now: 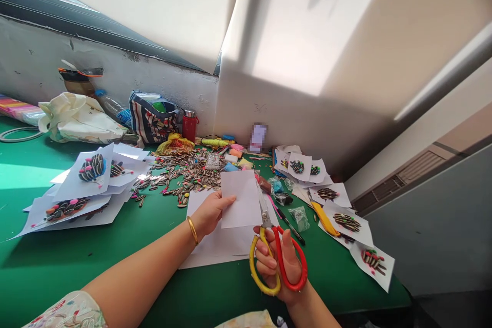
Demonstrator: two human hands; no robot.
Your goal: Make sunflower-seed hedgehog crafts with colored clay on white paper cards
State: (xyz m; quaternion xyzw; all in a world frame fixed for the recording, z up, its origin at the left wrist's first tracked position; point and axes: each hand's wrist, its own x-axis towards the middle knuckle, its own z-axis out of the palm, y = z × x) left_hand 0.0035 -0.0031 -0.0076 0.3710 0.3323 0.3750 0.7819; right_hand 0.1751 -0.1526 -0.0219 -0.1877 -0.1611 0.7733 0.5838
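Note:
Between the thumb and fingers of my left hand (212, 210) is a white sheet of paper (242, 197), held up over the table. My right hand (282, 261) grips a pair of scissors (265, 219) with one yellow and one red handle. The blades point away from me and lie along the right edge of the held paper. Beneath both hands, more white paper (215, 251) rests on the green table (154, 256). A black pen (294, 228) lies just right of the scissors.
Sunflower seeds (192, 169) are heaped behind the hands, with clay lumps (234, 154) beside them. Cards with seed pictures lie in a left pile (88, 174) and a right row (346, 220). A yellow utility knife (325, 218), red bottle (189, 125) and striped bag (154, 118) are around.

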